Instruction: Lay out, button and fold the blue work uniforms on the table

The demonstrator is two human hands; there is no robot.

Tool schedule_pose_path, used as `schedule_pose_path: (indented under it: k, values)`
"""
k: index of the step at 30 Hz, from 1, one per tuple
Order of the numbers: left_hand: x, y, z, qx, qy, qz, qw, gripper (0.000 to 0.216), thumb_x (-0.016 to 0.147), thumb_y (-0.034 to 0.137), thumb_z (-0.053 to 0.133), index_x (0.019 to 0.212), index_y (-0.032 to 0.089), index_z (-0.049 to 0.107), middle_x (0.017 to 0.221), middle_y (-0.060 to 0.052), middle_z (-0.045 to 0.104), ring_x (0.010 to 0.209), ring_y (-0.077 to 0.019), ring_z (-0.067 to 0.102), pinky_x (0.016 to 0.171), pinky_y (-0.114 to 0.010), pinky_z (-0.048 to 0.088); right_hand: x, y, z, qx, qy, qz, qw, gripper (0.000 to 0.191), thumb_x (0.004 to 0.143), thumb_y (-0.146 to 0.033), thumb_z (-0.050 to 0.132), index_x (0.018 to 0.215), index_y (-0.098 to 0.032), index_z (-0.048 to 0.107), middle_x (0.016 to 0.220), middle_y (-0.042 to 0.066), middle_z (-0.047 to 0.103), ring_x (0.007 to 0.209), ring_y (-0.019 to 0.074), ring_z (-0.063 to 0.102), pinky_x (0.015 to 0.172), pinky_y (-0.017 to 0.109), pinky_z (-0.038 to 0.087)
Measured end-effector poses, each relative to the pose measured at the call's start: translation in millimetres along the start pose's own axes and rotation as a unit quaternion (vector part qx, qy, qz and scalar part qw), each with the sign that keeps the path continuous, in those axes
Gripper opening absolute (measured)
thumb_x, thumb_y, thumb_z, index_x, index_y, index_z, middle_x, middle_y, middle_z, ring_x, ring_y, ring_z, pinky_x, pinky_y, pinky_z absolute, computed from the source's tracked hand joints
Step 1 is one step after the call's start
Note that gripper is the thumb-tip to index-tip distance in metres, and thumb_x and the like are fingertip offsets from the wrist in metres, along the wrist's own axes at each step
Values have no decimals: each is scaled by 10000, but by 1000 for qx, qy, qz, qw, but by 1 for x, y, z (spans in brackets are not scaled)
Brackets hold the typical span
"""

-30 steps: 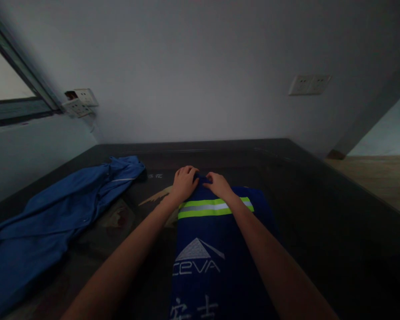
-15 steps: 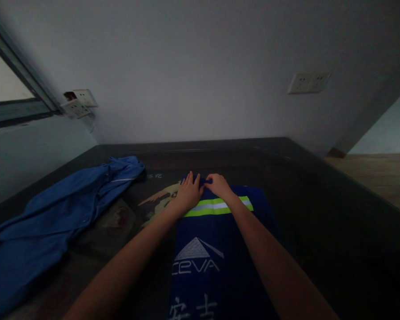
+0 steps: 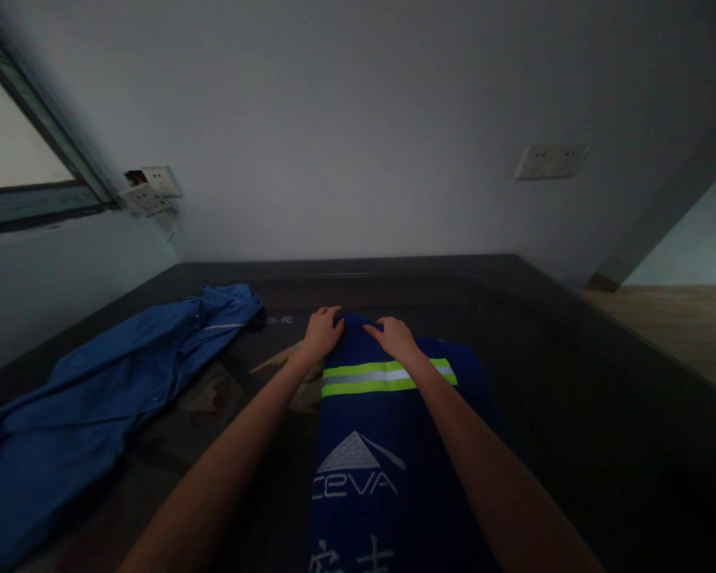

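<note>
Garment (image 3: pixel 358 422): deep blue, spread low at centre of frame, running off bottom edge. Left side straight, near vertical; right side fades into shadow. Yellow-green band (image 3: pixel 358 390) with silver middle crosses upper part. Below: pale peaked logo (image 3: pixel 351 454), "CEVA" lettering (image 3: pixel 358 484), then pale characters (image 3: pixel 375 557), cut off by frame. Top edge slightly bunched.

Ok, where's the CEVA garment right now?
In the head view, the CEVA garment lies low, just right of centre, on the dark surface, left hand and right hand at its far edge, right of the blue cloth.
</note>
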State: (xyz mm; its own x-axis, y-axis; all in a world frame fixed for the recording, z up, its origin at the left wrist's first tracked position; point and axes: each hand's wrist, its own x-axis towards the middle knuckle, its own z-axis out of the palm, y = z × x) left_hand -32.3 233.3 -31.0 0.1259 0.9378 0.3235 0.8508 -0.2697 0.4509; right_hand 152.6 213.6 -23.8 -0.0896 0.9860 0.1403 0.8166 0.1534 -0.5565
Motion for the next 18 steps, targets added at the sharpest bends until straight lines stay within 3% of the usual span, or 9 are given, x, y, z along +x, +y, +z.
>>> schedule_pose_path:
  k: [5,11,15,18]
  values:
    - [5,-15,-15,-128,-51,-121,983,277,810,304,549,1030,154,628,906,-93,687,849,-221,642,775,-314,479,4,4,-4,46,-38,-6,998,213,794,-379,640,776,-174,698,807,91,703,824,227,649,700,284,435]
    - [-2,-4,-28,-352,-115,-246,896,286,833,410,536,924,147,600,779,-46,636,659,-148,606,621,-262,478,7,5,-14,151,-32,-38,987,196,767,-304,649,846,-132,699,885,85,702,861,221,635,774,306,441]
    - [-6,4,-33,-400,-149,-260,866,317,808,471,568,817,157,603,736,-35,626,657,-145,599,604,-252,464,8,6,-18,218,-37,-66,973,180,749,-280,657,841,-127,684,882,74,699,854,202,631,808,311,440]
    - [-6,5,-33,-447,-142,-250,847,275,785,443,613,791,173,562,667,2,595,602,-122,575,569,-230,450,8,10,-19,290,-51,-91,951,171,735,-264,663,852,-139,668,899,62,697,858,185,631,812,304,446]
